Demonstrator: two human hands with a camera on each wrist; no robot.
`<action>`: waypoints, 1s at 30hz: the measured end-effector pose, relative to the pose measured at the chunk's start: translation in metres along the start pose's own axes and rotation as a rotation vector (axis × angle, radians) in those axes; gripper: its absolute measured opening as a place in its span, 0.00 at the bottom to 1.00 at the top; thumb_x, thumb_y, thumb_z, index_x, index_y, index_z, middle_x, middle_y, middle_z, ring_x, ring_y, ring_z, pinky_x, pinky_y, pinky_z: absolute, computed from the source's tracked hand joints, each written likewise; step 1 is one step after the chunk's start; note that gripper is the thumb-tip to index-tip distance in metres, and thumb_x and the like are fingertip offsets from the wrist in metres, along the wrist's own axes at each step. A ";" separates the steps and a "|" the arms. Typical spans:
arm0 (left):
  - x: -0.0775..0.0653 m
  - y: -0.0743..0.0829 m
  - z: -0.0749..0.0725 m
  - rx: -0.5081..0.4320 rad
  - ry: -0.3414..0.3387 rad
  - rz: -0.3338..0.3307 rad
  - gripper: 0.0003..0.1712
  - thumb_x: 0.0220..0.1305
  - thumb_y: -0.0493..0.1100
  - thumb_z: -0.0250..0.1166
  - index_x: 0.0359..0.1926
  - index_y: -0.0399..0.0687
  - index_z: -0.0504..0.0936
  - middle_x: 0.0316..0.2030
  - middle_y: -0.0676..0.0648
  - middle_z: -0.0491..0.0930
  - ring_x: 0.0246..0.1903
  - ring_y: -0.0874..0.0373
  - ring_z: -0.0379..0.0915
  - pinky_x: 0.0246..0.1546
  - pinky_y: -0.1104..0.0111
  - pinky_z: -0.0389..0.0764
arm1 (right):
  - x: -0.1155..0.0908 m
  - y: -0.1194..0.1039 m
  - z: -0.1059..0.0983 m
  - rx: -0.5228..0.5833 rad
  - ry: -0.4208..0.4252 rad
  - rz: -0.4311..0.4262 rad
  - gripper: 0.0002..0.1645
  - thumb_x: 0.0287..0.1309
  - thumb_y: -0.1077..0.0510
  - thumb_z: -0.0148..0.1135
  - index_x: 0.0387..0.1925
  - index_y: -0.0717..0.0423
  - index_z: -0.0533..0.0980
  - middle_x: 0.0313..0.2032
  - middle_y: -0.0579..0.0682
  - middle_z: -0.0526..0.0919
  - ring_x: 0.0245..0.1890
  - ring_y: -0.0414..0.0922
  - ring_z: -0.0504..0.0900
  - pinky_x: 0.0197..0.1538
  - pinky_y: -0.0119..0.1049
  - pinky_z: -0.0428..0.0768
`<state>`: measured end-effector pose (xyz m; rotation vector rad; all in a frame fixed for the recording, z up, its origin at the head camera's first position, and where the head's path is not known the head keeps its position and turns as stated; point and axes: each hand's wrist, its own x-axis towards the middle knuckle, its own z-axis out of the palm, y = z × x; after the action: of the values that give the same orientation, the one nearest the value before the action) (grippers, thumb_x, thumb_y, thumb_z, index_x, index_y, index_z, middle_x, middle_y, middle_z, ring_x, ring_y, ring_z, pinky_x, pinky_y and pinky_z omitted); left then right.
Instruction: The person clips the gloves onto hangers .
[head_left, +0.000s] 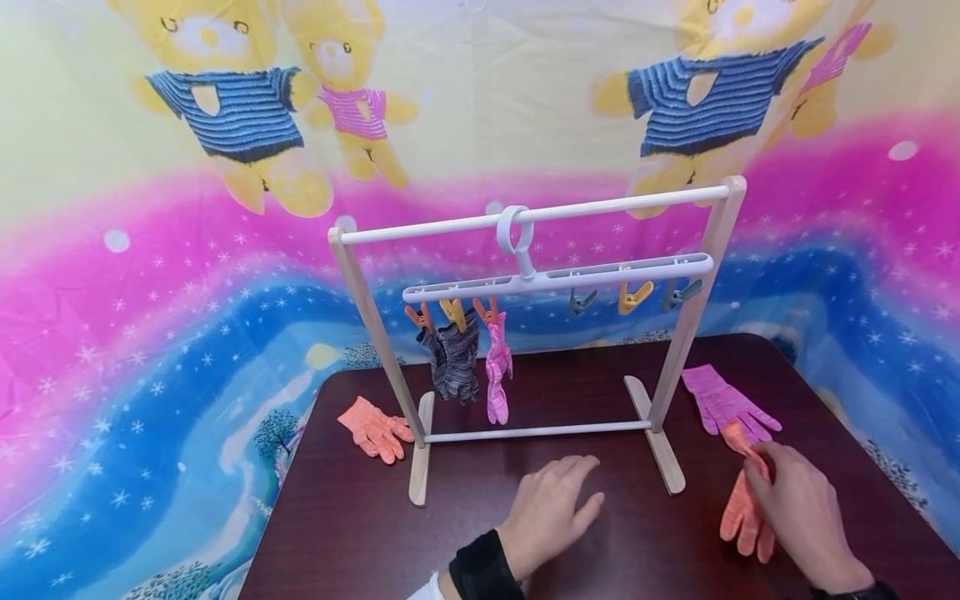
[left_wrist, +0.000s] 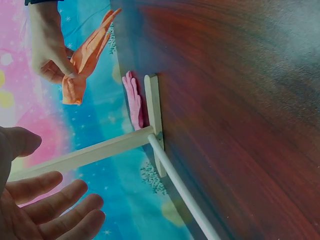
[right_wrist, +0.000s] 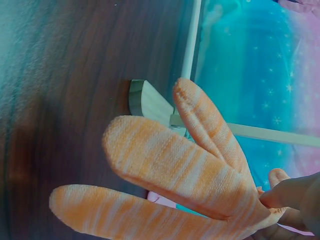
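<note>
My right hand point(head_left: 806, 508) pinches an orange knit glove point(head_left: 742, 508) near its cuff, above the table's right side; the glove's fingers point(right_wrist: 165, 160) fill much of the right wrist view. In front of the rack, my left hand point(head_left: 551, 512) is held out over the table, fingers fairly straight, with nothing in it. On the white hanger point(head_left: 558, 279), an orange and a yellow peg hold a dark grey knit glove point(head_left: 455, 358), and another orange peg holds a pink glove point(head_left: 497, 371). Toward the hanger's right end hang a yellow peg point(head_left: 635, 297) and two grey-green pegs point(head_left: 582, 302) holding nothing.
The hanger hooks over the top bar of a wooden rack point(head_left: 682, 367) whose feet stand on the dark table point(head_left: 525, 467). A second orange glove point(head_left: 377, 429) lies left of the rack, and a pink-purple glove point(head_left: 723, 400) lies right of it. A printed cloth point(head_left: 465, 158) hangs behind.
</note>
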<state>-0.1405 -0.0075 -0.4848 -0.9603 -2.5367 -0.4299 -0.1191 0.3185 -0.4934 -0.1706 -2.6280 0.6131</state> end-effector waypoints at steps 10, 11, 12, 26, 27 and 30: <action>0.009 0.002 -0.012 -0.061 -0.016 -0.056 0.22 0.68 0.54 0.64 0.60 0.54 0.80 0.53 0.54 0.86 0.47 0.62 0.85 0.40 0.71 0.84 | 0.005 -0.013 -0.003 0.028 0.067 -0.038 0.13 0.53 0.67 0.67 0.42 0.69 0.79 0.31 0.66 0.82 0.29 0.64 0.80 0.28 0.55 0.73; 0.010 0.001 -0.013 -0.067 -0.021 -0.064 0.22 0.68 0.54 0.64 0.60 0.54 0.80 0.53 0.54 0.86 0.47 0.62 0.85 0.40 0.71 0.84 | 0.005 -0.015 -0.003 0.028 0.072 -0.041 0.13 0.53 0.67 0.68 0.41 0.69 0.79 0.29 0.64 0.81 0.27 0.61 0.79 0.26 0.52 0.72; 0.011 0.001 -0.014 -0.072 -0.026 -0.071 0.23 0.68 0.54 0.64 0.60 0.54 0.80 0.53 0.54 0.85 0.47 0.62 0.85 0.40 0.71 0.84 | 0.005 -0.016 -0.002 0.029 0.076 -0.045 0.13 0.52 0.67 0.68 0.40 0.68 0.80 0.28 0.62 0.81 0.25 0.57 0.78 0.25 0.49 0.70; 0.025 -0.002 -0.031 -0.129 -0.070 -0.110 0.24 0.70 0.54 0.63 0.63 0.54 0.78 0.57 0.54 0.84 0.54 0.62 0.83 0.47 0.69 0.84 | 0.012 -0.044 0.006 0.065 0.098 -0.095 0.12 0.52 0.66 0.68 0.40 0.64 0.81 0.26 0.54 0.78 0.22 0.44 0.72 0.24 0.36 0.65; 0.027 -0.002 -0.032 -0.134 -0.073 -0.114 0.24 0.70 0.55 0.62 0.63 0.54 0.78 0.58 0.54 0.84 0.54 0.62 0.82 0.48 0.69 0.84 | 0.012 -0.045 0.007 0.072 0.101 -0.100 0.11 0.52 0.66 0.68 0.39 0.64 0.81 0.25 0.54 0.79 0.23 0.45 0.73 0.24 0.37 0.66; 0.030 -0.003 -0.036 -0.140 -0.078 -0.121 0.24 0.71 0.55 0.62 0.64 0.53 0.78 0.58 0.53 0.84 0.56 0.62 0.82 0.51 0.68 0.84 | 0.014 -0.050 0.008 0.089 0.112 -0.113 0.10 0.51 0.66 0.69 0.37 0.63 0.80 0.25 0.54 0.79 0.23 0.46 0.75 0.24 0.38 0.66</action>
<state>-0.1543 -0.0070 -0.4399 -0.8906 -2.6741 -0.6243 -0.1365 0.2733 -0.4721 -0.0278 -2.4783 0.6599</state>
